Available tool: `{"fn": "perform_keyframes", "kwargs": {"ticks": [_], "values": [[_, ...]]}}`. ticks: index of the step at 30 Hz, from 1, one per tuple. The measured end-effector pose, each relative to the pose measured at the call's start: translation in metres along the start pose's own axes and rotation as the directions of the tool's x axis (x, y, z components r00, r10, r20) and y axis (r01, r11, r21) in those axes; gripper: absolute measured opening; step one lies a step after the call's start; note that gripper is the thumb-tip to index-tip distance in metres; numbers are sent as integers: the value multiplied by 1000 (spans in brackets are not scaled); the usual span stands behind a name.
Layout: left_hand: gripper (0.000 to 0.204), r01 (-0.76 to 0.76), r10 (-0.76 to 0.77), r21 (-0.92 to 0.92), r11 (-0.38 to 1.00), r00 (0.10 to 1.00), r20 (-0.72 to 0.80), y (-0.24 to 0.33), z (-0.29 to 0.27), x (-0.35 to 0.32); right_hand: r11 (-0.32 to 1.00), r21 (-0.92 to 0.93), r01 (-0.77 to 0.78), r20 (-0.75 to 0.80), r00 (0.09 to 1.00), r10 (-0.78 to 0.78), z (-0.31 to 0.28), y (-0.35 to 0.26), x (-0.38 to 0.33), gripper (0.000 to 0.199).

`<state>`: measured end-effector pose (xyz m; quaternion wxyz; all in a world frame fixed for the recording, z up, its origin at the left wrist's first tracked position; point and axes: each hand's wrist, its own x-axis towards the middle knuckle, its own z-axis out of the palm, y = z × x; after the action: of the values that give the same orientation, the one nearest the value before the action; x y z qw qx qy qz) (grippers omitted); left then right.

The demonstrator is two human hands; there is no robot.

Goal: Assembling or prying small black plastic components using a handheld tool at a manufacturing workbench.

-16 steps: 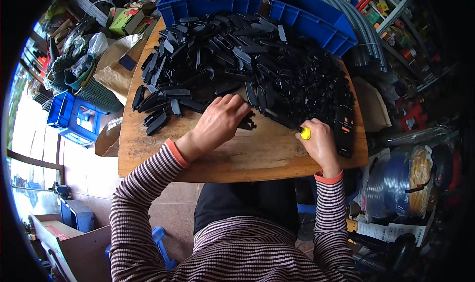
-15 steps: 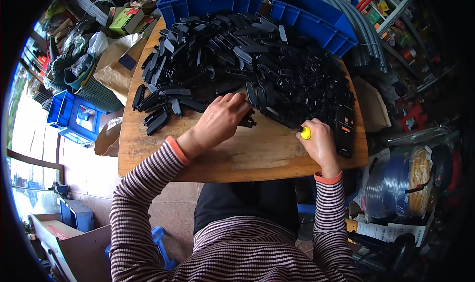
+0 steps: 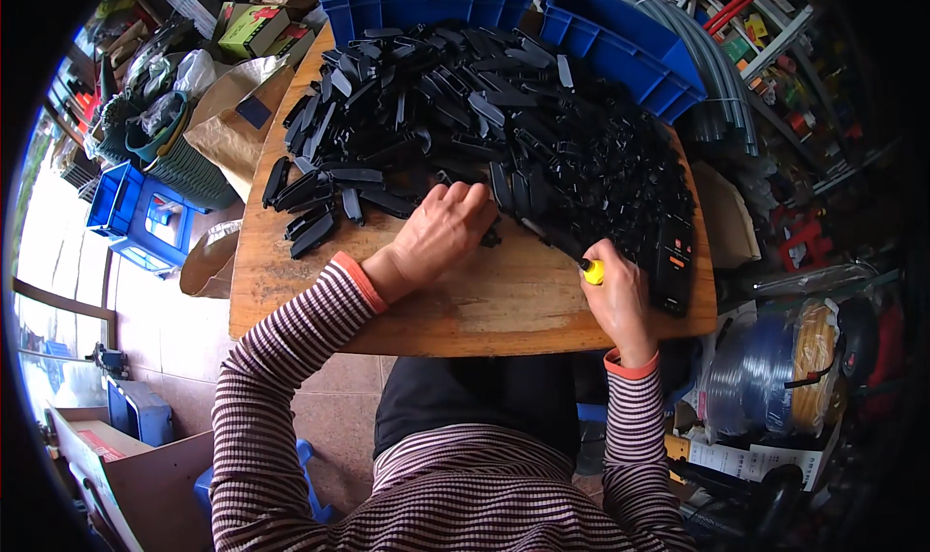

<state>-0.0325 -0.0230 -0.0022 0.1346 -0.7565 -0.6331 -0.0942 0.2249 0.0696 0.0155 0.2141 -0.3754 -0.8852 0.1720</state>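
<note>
Your left hand (image 3: 444, 230) sits mid-frame, palm down on the near edge of the pile of black plastic parts (image 3: 494, 116) — fingers curled over a few pieces, knuckles up. What exactly it has hold of is hidden under the fingers (cannot tell if it grips one piece or just presses on them).

Your right hand (image 3: 616, 298) is right of centre, lower down, closed in a fist round a tool with a yellow handle (image 3: 592, 272) — looks like a screwdriver; only the yellow butt end and a bit of dark shaft show, and the shaft points up-left into the pile. The tip is lost among the black parts.

The pile covers most of the upper half of the wooden table (image 3: 484, 305), spilling to the upper left where loose pieces (image 3: 312, 230) lie apart from the heap. Bare wood runs along the lower edge, between your two hands.

Two blue bins sit at the top of the frame: one (image 3: 421, 0) centre-top, one (image 3: 620, 53) upper right, both touching the pile's far side. Grey ribbed hoses (image 3: 712, 87) lie to the right of them. A small blue crate (image 3: 126, 208) is on the floor at the left, and a coil of blue tubing (image 3: 765, 378) at the lower right. Striped sleeves on both arms.
</note>
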Motion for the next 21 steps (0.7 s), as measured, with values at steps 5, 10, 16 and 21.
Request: {"fn": "perform_keyframes", "kwargs": {"ticks": [5,10,16,21], "values": [[26,-194,192,10,981,958,-215,18,8,-12,989,140,39,-70,997,-30,-9,-12,-3,17],[33,-417,394,-122,901,902,-174,60,-9,-29,969,243,53,-1,999,-54,-9,-27,3,16],[32,-470,436,-201,860,879,-192,67,-6,-22,953,267,142,-31,990,-139,1,-35,18,14],[26,-468,412,-262,844,879,-241,75,2,-15,945,240,224,-33,974,-223,7,-32,20,17]]}}
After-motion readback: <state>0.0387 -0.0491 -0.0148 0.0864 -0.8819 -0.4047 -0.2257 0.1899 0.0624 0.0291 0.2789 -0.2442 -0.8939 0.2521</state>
